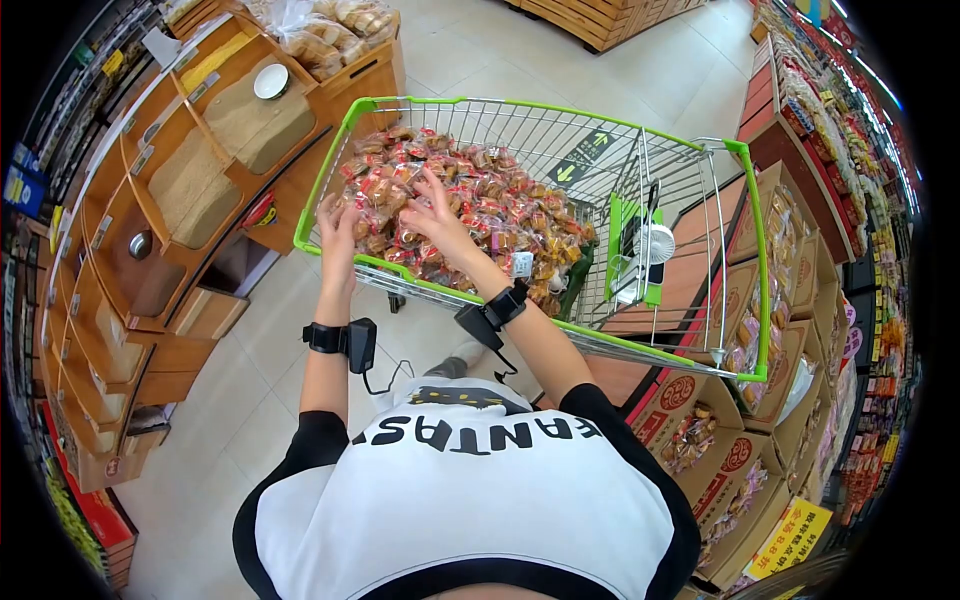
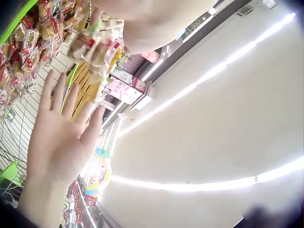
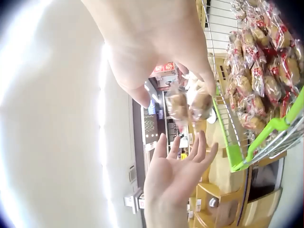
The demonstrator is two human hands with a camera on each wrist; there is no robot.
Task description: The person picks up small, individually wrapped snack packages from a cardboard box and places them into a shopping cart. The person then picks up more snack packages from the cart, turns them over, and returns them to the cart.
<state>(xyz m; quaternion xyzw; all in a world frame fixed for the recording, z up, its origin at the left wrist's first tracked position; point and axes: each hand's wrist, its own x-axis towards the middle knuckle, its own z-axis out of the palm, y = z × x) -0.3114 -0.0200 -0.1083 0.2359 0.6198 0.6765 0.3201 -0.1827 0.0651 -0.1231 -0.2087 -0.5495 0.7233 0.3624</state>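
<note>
Both hands are over a heap of small pastries in clear and red wrappers inside a shopping cart. The left hand is at the heap's left side, palm facing in, fingers loosely bent. Opposite it, the right hand is spread; its fingers show straight and apart in the left wrist view. A pair of wrapped pastries appears between the two hands, close under the right hand's fingertips in the right wrist view. In the left wrist view these pastries look blurred, beside the left fingers.
A small white fan and a green panel are at the cart's right end. Wooden display bins line the left, with bagged bread behind. Cardboard boxes of snacks stand at the right.
</note>
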